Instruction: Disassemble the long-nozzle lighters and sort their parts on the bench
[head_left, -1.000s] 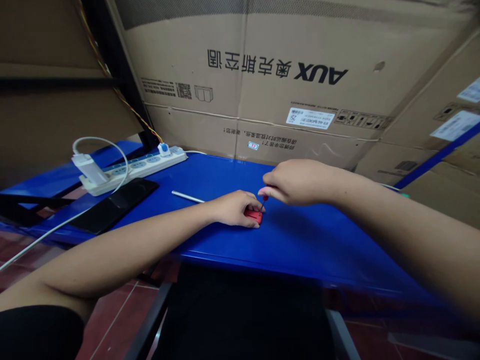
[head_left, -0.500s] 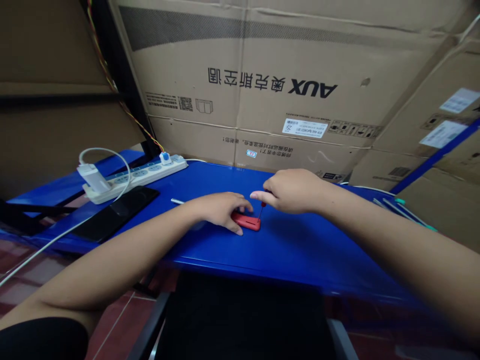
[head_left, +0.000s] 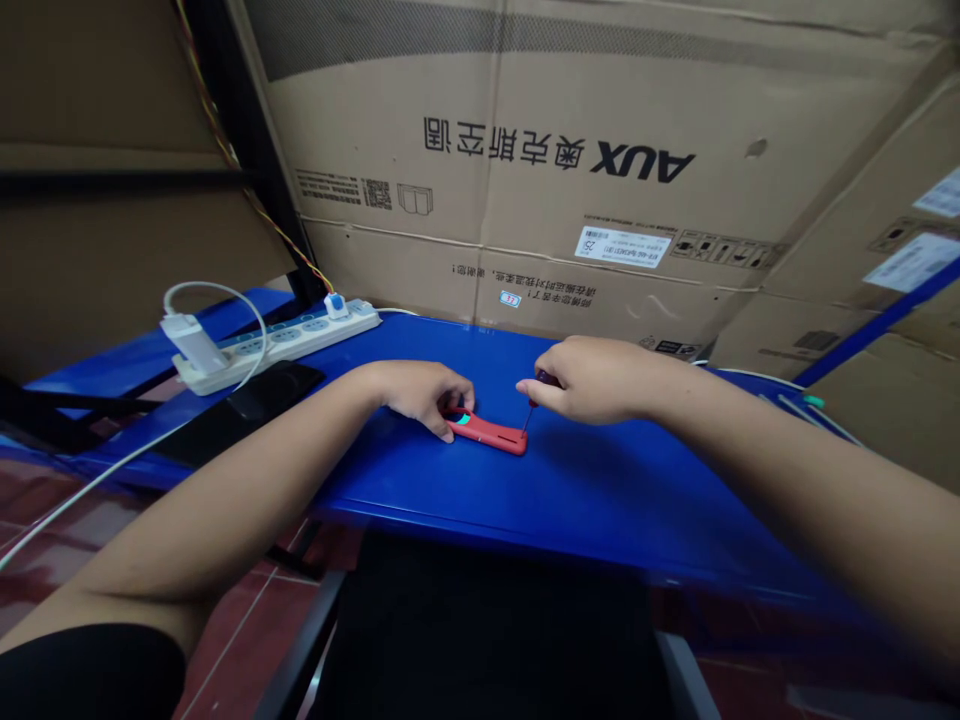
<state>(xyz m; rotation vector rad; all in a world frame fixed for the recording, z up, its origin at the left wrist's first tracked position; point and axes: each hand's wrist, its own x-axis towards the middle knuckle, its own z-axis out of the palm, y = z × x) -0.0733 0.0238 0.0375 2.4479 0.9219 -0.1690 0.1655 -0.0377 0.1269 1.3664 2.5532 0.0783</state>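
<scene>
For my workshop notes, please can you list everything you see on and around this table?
red plastic casing: 1, red with a teal spot, on the table under the left hand
small screwdriver: 1, dark handle, tip at the casing
table: 1, blue, under the hands
power strip: 1, white, far left on the table
charger: 1, white, at the power strip
flat object: 1, black, beside the power strip
cardboard boxes: several, brown, behind the table
chair: 1, black, below the table's near edge
left hand: 1, on the casing
right hand: 1, holding the screwdriver
</scene>
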